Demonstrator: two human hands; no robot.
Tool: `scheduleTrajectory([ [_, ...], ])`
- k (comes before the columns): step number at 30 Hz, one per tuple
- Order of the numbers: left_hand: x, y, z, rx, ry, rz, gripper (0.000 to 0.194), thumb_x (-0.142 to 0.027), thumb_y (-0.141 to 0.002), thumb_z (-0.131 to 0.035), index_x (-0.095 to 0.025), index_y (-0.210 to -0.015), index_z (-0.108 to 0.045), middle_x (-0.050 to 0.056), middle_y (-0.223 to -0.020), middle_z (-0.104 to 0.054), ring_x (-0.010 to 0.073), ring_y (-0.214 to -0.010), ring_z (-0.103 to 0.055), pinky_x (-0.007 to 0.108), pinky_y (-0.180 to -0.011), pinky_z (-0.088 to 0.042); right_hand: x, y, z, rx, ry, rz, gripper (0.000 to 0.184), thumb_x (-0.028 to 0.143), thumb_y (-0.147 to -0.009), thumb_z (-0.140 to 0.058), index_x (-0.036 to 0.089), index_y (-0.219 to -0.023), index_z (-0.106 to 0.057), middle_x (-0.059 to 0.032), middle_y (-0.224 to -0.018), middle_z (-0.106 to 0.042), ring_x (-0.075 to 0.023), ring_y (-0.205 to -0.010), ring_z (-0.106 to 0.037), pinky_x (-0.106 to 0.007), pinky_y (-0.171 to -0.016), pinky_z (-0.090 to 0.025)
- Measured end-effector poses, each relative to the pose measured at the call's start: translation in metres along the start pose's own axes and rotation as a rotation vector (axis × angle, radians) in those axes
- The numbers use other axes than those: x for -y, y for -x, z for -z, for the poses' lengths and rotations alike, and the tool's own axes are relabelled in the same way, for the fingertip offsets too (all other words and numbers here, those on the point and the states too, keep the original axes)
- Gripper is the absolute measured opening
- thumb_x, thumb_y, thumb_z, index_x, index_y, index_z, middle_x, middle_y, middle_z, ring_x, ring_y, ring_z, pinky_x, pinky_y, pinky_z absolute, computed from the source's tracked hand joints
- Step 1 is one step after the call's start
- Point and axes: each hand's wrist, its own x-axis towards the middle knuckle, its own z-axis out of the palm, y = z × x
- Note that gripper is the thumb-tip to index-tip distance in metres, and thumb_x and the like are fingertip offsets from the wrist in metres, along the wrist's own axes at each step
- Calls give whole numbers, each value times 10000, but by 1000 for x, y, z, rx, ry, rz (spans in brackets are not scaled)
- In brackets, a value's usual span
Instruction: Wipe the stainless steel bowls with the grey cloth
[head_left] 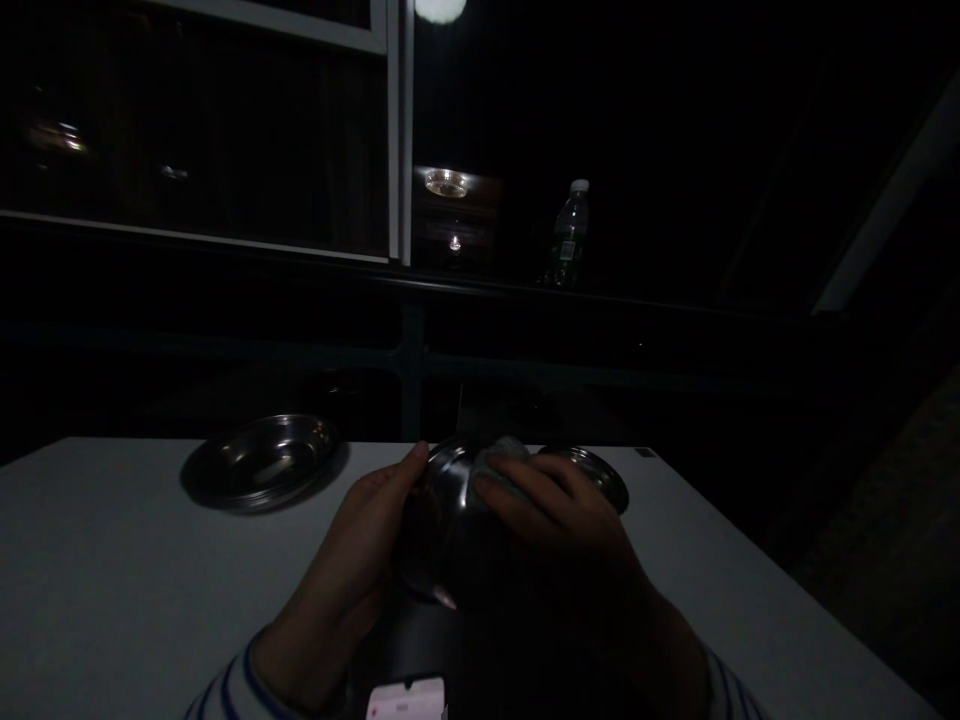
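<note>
My left hand (379, 520) grips the left rim of a shiny metal bowl (446, 535), thumb on top and the other fingers behind it. The bowl is tilted above the table. Over its upper right part, my right hand (555, 505) is closed on a greyish cloth (502, 468) and presses it to the metal. Shadow hides the lower right of the bowl. Left of my hands rests what looks like a stack of metal bowls (259, 465). Another metal dish (589, 472) lies behind my right hand, partly covered by it.
The white table (112, 570) spans the foreground, its far edge just behind the dishes. A lit phone (406, 699) lies at the near edge. Beyond the table, a plastic bottle (571, 235) stands on a dark ledge by the window frame (399, 130). The scene is dim.
</note>
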Motion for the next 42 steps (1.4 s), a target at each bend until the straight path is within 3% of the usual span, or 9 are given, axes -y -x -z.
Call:
scheduleTrajectory([
  [5,-2,-4,7,-72,22,1,187,-321,-715,-650,-140,-740,-692,47,-640,-699,159,-573,-631,232,-519,-465,-14,0,4,-4,-64,-44,284,145,-901,-385,118,-1129,-552,-86,-1144,-599,-187,-1006,-518,-324,-845,-449],
  [11,1,1,2,65,-23,57,254,-362,-706,-656,-114,-657,-668,55,-586,-671,141,-507,-595,215,-469,-439,-1,-3,8,-4,-53,3,290,305,-920,-385,212,-1129,-563,-45,-1167,-591,-210,-956,-518,-348,-755,-469],
  [16,-9,-2,6,-62,106,39,155,-249,-769,-603,-138,-702,-688,42,-644,-700,148,-571,-643,227,-517,-500,-15,-1,13,-2,-156,-59,279,180,-916,-379,143,-1140,-541,-73,-1149,-597,-169,-1041,-521,-317,-852,-461],
  [20,-15,-3,8,-46,218,95,166,-211,-794,-571,-133,-716,-695,49,-652,-707,153,-568,-653,248,-521,-525,-21,1,17,12,-201,-165,287,155,-907,-401,157,-1166,-527,-57,-1164,-587,-150,-1058,-519,-315,-878,-454],
  [26,-16,0,5,-14,253,91,170,-211,-787,-587,-133,-676,-689,35,-638,-706,138,-561,-648,222,-512,-512,-18,1,20,5,-192,-134,289,152,-902,-415,153,-1169,-526,-64,-1167,-579,-154,-1064,-511,-316,-879,-447],
  [32,-3,-1,3,100,47,59,210,-294,-763,-620,-108,-683,-676,64,-641,-702,149,-555,-639,206,-494,-489,-11,0,15,32,-126,-20,300,237,-915,-394,179,-1175,-532,-72,-1174,-571,-204,-1002,-516,-356,-805,-472],
  [37,-10,-5,6,-104,191,18,193,-203,-812,-545,-132,-679,-666,32,-581,-686,132,-491,-626,218,-481,-513,-8,0,10,17,-136,-58,304,222,-906,-402,179,-1173,-540,-91,-1222,-526,-207,-1050,-485,-352,-824,-467],
  [39,-13,-4,4,-107,231,14,196,-171,-816,-533,-139,-668,-659,24,-572,-684,131,-487,-629,218,-469,-516,-9,0,9,7,-137,-71,299,209,-906,-397,165,-1163,-545,-102,-1205,-532,-202,-1043,-491,-346,-827,-465],
  [42,-13,0,-2,-25,201,117,204,-162,-821,-524,-118,-677,-662,42,-570,-684,139,-483,-632,222,-456,-518,-10,0,10,-1,-147,-71,303,215,-912,-382,148,-1166,-533,-110,-1176,-549,-208,-1031,-502,-362,-824,-463],
])
